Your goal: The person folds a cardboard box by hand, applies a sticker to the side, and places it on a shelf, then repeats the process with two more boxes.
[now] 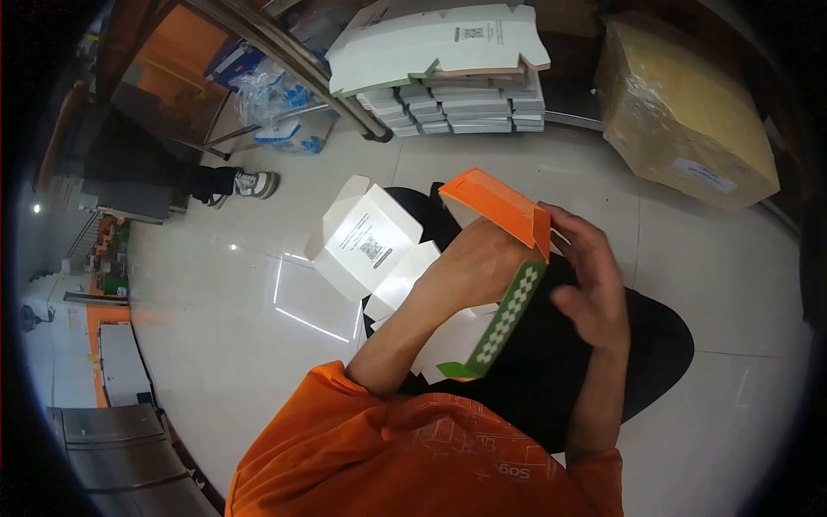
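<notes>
A partly folded cardboard box (500, 202) rests over my lap. It has an orange panel, a green side strip with white diamonds, and a white inner face. Its white lid part (357, 228), printed with text and a QR code, spreads out to the left with flaps raised. My left hand (487, 263) reaches inside the box, against the orange panel; its fingertips are hidden behind that panel. At the right, my right hand (596, 280) is curved beside the box with thumb and fingers apart. Its fingertips are at the corner of the orange panel, perhaps touching it.
Stacks of flat white cardboard blanks (465, 99) stand ahead, beside a metal rack leg (345, 103). A plastic-wrapped carton (689, 112) sits at the right. Plastic bags (280, 103) lie at the back left. Another person's shoe (254, 183) is on the tiled floor (215, 293).
</notes>
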{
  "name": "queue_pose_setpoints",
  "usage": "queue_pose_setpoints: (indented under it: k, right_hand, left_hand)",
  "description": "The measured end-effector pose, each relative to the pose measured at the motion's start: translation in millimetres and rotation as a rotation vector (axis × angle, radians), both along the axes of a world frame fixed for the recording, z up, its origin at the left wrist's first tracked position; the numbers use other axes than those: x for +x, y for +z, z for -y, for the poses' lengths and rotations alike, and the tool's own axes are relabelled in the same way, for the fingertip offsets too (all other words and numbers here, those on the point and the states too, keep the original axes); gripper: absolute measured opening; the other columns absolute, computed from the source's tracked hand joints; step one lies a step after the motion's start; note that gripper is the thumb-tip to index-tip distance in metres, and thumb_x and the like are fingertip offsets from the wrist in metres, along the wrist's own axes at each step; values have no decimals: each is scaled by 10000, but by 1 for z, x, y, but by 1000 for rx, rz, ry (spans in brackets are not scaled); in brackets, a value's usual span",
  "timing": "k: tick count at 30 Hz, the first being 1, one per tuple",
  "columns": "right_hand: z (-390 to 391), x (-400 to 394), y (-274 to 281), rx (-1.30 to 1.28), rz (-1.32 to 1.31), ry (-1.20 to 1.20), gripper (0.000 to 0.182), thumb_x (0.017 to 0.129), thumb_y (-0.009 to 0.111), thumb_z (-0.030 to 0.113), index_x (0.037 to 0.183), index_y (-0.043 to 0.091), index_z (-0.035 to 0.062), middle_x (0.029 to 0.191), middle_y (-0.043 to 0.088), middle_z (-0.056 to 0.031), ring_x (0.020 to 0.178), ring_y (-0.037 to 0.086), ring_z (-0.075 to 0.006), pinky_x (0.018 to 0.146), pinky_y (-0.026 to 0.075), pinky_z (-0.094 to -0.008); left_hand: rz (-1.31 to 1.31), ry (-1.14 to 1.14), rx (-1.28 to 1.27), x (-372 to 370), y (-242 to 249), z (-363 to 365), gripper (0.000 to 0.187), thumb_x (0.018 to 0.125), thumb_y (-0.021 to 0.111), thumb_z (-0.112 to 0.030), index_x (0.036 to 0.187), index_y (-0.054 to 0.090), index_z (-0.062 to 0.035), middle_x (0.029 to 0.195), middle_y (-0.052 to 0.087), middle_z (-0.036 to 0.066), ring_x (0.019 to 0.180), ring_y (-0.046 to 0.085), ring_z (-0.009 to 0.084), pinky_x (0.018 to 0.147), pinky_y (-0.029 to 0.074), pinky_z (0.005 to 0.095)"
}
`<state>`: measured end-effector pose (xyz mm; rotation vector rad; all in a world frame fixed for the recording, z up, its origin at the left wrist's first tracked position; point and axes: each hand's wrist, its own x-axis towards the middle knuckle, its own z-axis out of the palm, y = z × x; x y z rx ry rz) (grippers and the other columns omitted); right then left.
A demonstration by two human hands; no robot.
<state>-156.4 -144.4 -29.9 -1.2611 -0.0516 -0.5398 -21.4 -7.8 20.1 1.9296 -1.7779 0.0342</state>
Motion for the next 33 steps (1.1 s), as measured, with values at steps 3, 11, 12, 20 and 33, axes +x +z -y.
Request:
queue_pose_setpoints:
  k: [3, 11, 12, 20, 33]
  right_hand:
    - [-23, 13, -8, -334, -125, -188, 578, 844, 669, 94, 1364, 433, 13, 1369, 475, -166, 1286, 457, -285, 1090, 332, -393]
    - [-30, 20, -9, -367, -48, -248, 614, 882, 630, 337, 1340, 430, -18, 1344, 468, -197, 1294, 425, -320, 1110, 270, -447]
    - [-21, 15, -9, -403, -26, -208, 584, 884, 633, 326, 1317, 440, -15, 1329, 476, -199, 1285, 431, -318, 1106, 273, -453]
    - [-4, 6, -13, -299, -25, -276, 640, 825, 629, 301, 1327, 451, -55, 1310, 475, -217, 1262, 447, -326, 1093, 300, -458]
    - [-2, 10, -9, -324, 224, -406, 347, 815, 679, 184, 1128, 645, 37, 1247, 471, -167, 1205, 463, -306, 1022, 362, -401]
  left_hand:
    - [-103, 62, 4, -6, -4, -11, 109, 726, 633, -90, 781, 611, 1, 844, 612, 175, 826, 612, 366, 710, 483, 429]
    - [-347, 188, -207, -17, -51, 3, 82, 741, 613, -70, 771, 607, 6, 832, 609, 174, 846, 614, 359, 724, 481, 425]
    - [-362, 143, -218, -17, -41, 2, 111, 729, 618, -66, 801, 594, 14, 841, 611, 171, 836, 608, 350, 731, 475, 408]
    - [-643, 145, -378, -27, -29, 3, 143, 685, 649, 10, 814, 591, 30, 762, 591, 162, 847, 624, 309, 745, 481, 399]
    - [-1597, 103, -617, -55, -28, 25, 445, 974, 525, -76, 1375, 333, -61, 1275, 530, 174, 1178, 542, 218, 966, 468, 342]
